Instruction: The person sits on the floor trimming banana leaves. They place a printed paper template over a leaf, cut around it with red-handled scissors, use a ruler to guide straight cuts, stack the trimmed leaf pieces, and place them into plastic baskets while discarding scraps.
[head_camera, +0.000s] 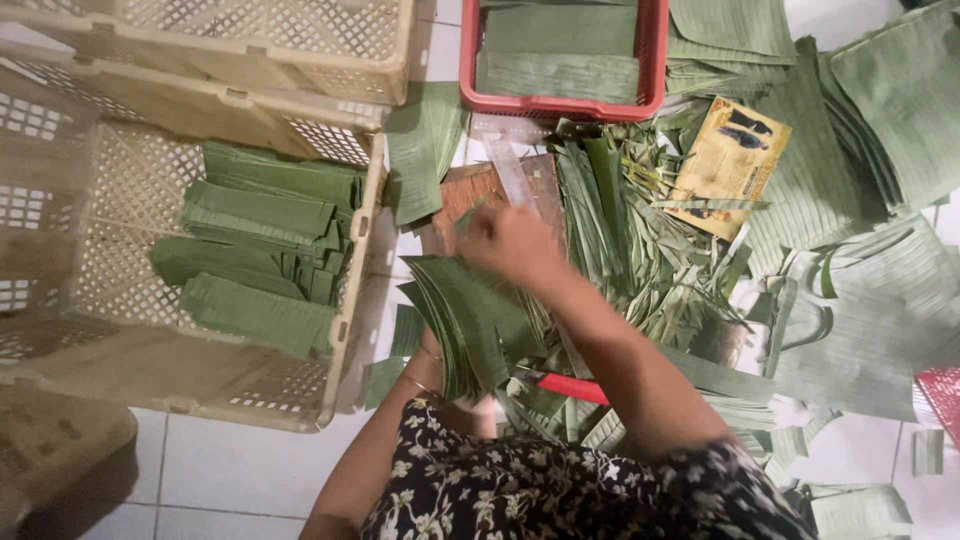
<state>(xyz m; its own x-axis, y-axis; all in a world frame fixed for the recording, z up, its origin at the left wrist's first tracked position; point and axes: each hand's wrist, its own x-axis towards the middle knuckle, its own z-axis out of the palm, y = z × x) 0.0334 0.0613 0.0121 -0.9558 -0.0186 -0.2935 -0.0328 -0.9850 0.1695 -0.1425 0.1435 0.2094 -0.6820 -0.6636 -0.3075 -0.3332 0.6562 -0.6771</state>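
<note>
My left hand (432, 352) supports a thick stack of cut green banana-leaf pieces (468, 318) from underneath; the stack hides most of the hand. My right hand (510, 240) is closed at the stack's upper edge, pinching the top leaf. A brown wooden board (478, 190) lies on the floor just beyond my right hand. A red-handled tool (572, 388) lies under my right forearm among the leaf trimmings.
A cream plastic crate (345, 330) at left holds folded leaf bundles (262, 250). A red crate (652, 60) at the top holds flat leaves. A pile of leaf strips (650, 250), a yellowish printed card (730, 165) and large leaf sheets (880, 200) lie to the right.
</note>
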